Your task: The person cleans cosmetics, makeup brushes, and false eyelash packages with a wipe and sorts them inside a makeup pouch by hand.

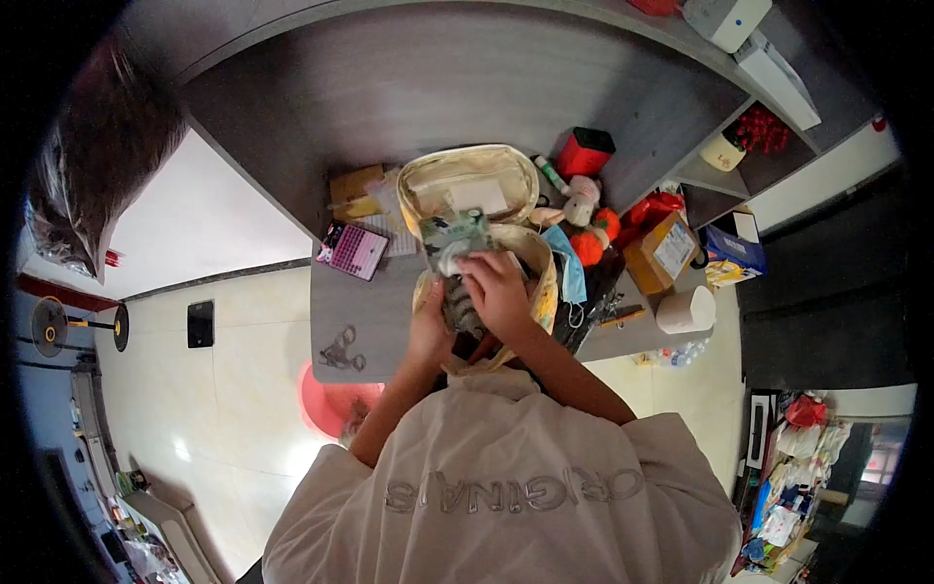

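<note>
A cream and yellow zip bag (541, 261) stands on the grey desk with its lid (418, 185) folded back. Over its opening, my right hand (498, 295) pinches a green and white packet (455, 232), whose exact kind is unclear. My left hand (431, 326) is closed at the bag's left side, beside a dark striped item (461, 310); its fingers are partly hidden, so what they grip does not show. Just right of the bag lies a blue face mask (568, 263).
A pink-and-black palette-like item (352, 250) and scissors (342, 350) lie on the left of the desk. Plush toys (582, 202), a red box (587, 152), a cardboard box (665, 255) and a white roll (686, 310) crowd the right. A pink basin (326, 399) sits below.
</note>
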